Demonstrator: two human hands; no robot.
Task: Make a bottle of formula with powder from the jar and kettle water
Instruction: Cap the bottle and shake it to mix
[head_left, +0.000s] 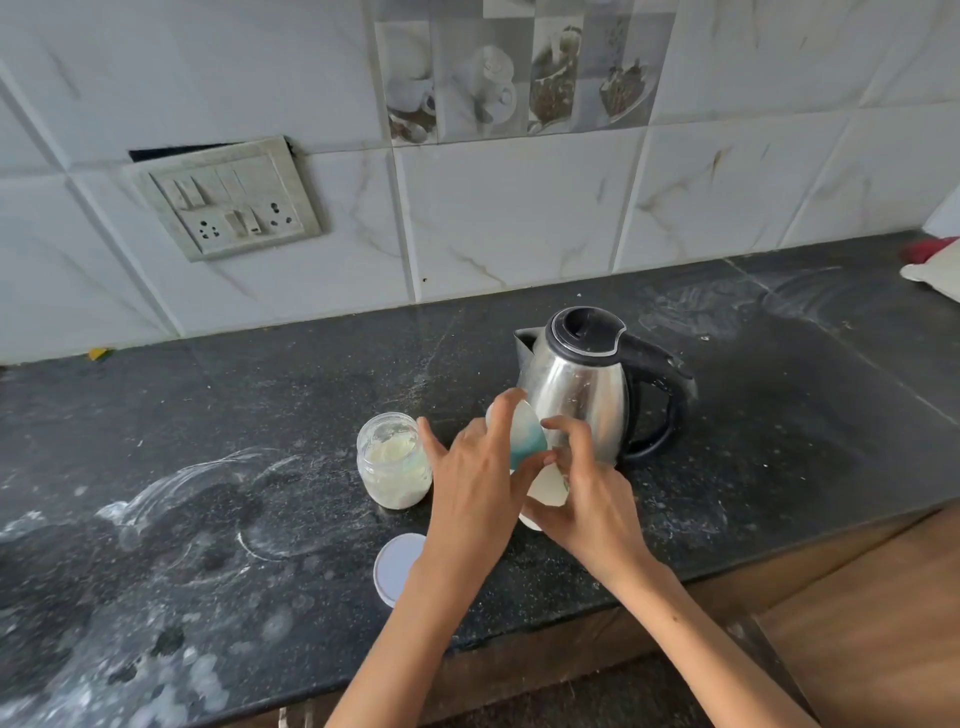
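Both forearms are reaching in from the near edge. The left hand (475, 483) is curling around the bottle (530, 441) top, the right hand (592, 499) gripping its lower body; the bottle is tilting between jar (394, 462) and kettle (587, 384).

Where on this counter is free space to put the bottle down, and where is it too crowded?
Free: the counter left of the jar, toward the switch panel, and the stretch right of the kettle. Crowded: between jar and kettle, where left hand and right hand hold the bottle, with the lid in front.
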